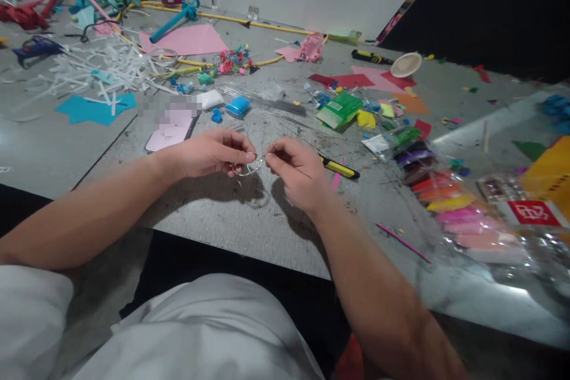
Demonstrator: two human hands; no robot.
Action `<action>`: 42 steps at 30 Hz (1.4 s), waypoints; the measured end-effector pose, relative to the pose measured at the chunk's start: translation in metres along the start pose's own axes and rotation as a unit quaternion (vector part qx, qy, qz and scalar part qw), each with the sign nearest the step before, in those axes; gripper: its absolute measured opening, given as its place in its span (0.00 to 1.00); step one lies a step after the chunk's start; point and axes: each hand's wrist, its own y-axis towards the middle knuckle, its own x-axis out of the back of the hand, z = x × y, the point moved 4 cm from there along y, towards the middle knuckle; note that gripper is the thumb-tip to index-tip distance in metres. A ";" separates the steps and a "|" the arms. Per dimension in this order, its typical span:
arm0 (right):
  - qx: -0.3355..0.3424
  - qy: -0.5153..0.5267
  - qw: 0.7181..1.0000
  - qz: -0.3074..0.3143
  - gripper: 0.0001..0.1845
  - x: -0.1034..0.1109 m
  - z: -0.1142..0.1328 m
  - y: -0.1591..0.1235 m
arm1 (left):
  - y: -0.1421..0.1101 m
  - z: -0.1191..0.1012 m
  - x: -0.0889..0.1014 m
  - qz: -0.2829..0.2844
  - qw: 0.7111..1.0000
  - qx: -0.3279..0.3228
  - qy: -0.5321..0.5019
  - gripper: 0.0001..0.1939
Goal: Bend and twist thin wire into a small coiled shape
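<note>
Above the near edge of the grey table, my left hand (222,153) pinches a small ring of twisted silvery wire (250,171) between thumb and fingers. The ring hangs below the fingertips, its shadow on the tabletop. My right hand (294,167) is closed at the ring's right side, thumb pressed to the forefinger; it appears to grip the wire's end, though the fingers partly hide this. Behind my left hand lies a phone (171,129) with a pale pink screen. A yellow and black utility knife (341,167) lies just right of my right hand.
White paper strips (107,65) are heaped at the left. A blue clay packet (238,106) and a green packet (339,110) lie beyond my hands. Bags of coloured clay (472,219) cover the right side. A second utility knife (371,57) lies near a white dish (406,65).
</note>
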 end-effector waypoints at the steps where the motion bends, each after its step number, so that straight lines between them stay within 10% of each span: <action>1: 0.002 -0.009 1.000 0.004 0.07 0.000 0.001 0.000 | 0.000 0.000 0.000 0.002 1.000 -0.001 0.002 0.12; 42: 0.051 -0.076 0.980 0.177 0.14 -0.006 0.011 -0.009 | 0.004 0.018 -0.003 0.103 0.994 -0.022 -0.014 0.23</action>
